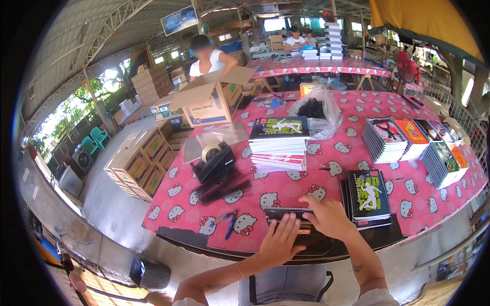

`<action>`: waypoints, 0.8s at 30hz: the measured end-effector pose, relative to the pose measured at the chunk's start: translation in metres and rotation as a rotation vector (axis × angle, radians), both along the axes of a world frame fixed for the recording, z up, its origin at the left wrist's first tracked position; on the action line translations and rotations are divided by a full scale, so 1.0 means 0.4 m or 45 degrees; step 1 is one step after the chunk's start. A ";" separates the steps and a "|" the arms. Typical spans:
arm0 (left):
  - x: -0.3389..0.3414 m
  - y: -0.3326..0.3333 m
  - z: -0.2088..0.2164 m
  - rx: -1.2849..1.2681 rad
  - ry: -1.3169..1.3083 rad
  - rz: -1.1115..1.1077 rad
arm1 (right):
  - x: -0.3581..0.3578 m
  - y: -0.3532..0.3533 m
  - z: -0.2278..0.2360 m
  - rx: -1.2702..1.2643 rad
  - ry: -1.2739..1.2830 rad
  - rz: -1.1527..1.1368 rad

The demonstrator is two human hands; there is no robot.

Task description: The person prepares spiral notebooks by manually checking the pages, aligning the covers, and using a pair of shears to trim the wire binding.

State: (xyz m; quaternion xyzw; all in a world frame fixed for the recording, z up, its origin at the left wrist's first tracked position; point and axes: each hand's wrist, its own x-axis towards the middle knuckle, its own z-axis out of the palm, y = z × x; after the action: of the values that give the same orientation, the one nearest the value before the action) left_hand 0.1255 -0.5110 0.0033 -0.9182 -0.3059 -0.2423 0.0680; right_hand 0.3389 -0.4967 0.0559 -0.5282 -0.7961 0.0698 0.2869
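Both my hands are at the near edge of the pink table, over a dark spiral-bound notebook (pixel 274 213) that they partly hide. My left hand (pixel 280 237) lies flat on it, fingers stretched toward the coil. At the coil's right end is my right hand (pixel 329 219), with its thumb and forefinger apart. Just right of that hand sits a short stack of black spiral notebooks (pixel 368 196) with a white figure and green lettering on the cover. To the left lie blue-handled pliers (pixel 231 224) and a loose heap of black binding coils (pixel 223 189).
A tape dispenser (pixel 214 162) and a tall notebook stack (pixel 279 143) stand beyond my hands. More notebook stacks (pixel 385 140) are at right, near a clear plastic bag (pixel 326 117). A person in white (pixel 206 64) stands behind an open carton (pixel 217 104). Cartons (pixel 145 158) are piled at left.
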 end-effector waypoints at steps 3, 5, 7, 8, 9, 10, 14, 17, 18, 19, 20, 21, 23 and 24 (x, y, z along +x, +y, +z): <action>0.023 0.128 0.075 0.084 0.146 0.239 | -0.019 -0.022 0.026 -0.114 -0.122 -0.037; 0.024 0.089 0.048 0.065 0.085 0.199 | -0.006 -0.050 0.051 0.170 -0.156 0.045; -0.020 -0.007 -0.075 0.094 -0.029 0.095 | 0.064 -0.071 0.009 0.186 0.124 0.009; -0.025 -0.022 -0.103 0.110 -0.152 -0.023 | 0.091 -0.082 -0.016 0.190 0.392 -0.035; -0.003 0.004 -0.040 0.058 -0.254 0.033 | 0.089 -0.082 -0.056 -0.025 1.058 0.067; 0.013 0.051 0.032 0.039 -0.258 0.001 | 0.094 -0.074 -0.104 -0.025 1.055 0.029; -0.003 0.152 0.174 -0.544 0.320 -0.080 | 0.064 -0.055 -0.183 -0.208 1.203 0.075; 0.026 0.136 0.111 -0.199 0.205 -0.039 | 0.037 -0.044 -0.193 -0.120 1.232 0.025; 0.029 0.116 0.069 0.145 0.034 0.053 | 0.036 -0.043 -0.200 -0.070 1.212 0.038; 0.017 0.076 0.023 0.084 0.138 0.041 | 0.036 -0.048 -0.200 -0.104 1.293 0.057; 0.000 0.049 -0.012 0.100 0.143 0.032 | 0.028 -0.048 -0.194 -0.085 1.298 0.057; -0.016 0.030 -0.048 0.090 0.169 -0.016 | 0.018 -0.044 -0.189 -0.041 1.264 0.055; 0.025 0.058 0.020 0.010 0.105 0.123 | 0.014 -0.044 -0.178 -0.055 1.221 0.035; 0.054 0.104 0.058 0.007 0.102 0.116 | 0.015 -0.044 -0.181 -0.054 1.218 0.028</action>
State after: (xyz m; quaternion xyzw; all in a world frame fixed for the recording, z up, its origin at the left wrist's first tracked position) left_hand 0.1469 -0.4696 0.0265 -0.9121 -0.3439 -0.2027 0.0937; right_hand 0.3449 -0.5141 -0.0165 -0.4340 -0.5788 0.3244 0.6094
